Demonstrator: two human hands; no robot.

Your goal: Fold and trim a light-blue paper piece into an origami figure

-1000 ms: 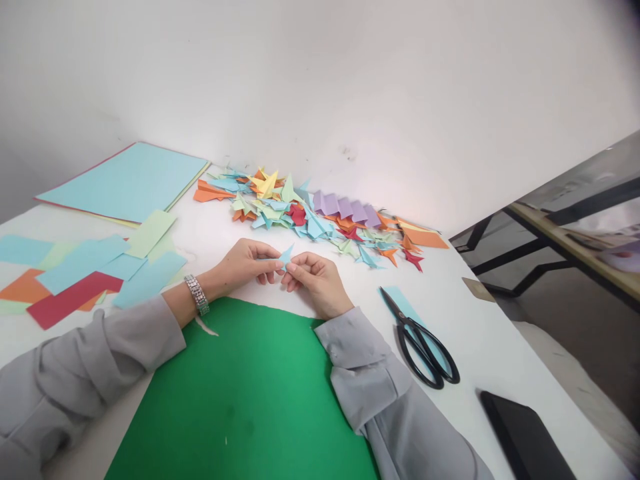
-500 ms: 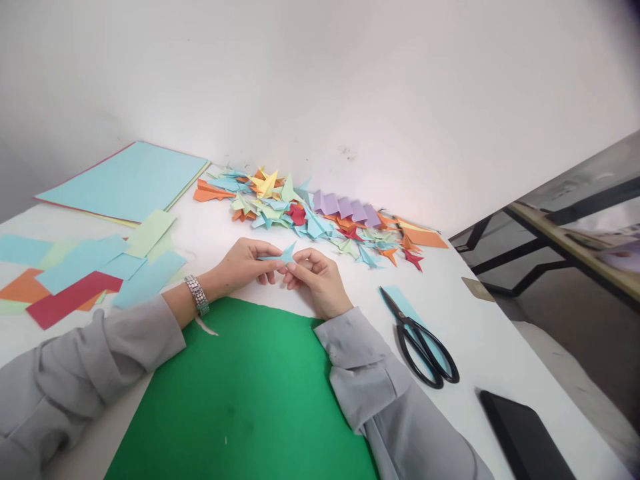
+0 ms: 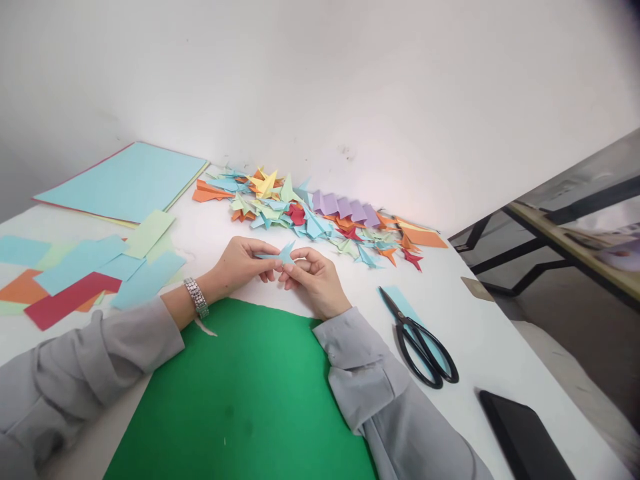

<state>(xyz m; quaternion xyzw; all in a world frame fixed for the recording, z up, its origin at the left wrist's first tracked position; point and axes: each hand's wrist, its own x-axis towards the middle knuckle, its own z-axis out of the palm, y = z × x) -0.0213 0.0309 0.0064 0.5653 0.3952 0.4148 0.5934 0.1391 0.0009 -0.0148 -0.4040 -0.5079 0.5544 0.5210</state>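
Both my hands meet above the white table [image 3: 500, 333], just beyond the far edge of a large green sheet [image 3: 250, 400]. Between them is a small light blue folded paper piece [image 3: 283, 255] with pointed tips. My left hand [image 3: 244, 264] pinches its left end with curled fingers; a metal watch sits on that wrist. My right hand [image 3: 314, 280] pinches the right end, fingers curled. Grey sleeves cover both forearms.
A heap of folded coloured paper shapes [image 3: 315, 217] lies along the wall. Cut paper strips [image 3: 85, 273] lie at the left, with a stack of large sheets [image 3: 127, 180] behind. Black scissors [image 3: 423, 340] rest on a blue strip at the right; a black flat object [image 3: 525, 437] sits near the table's corner.
The blue piece has been turned from pointing up to lying more level between the fingertips. Both hands have stayed where they were.
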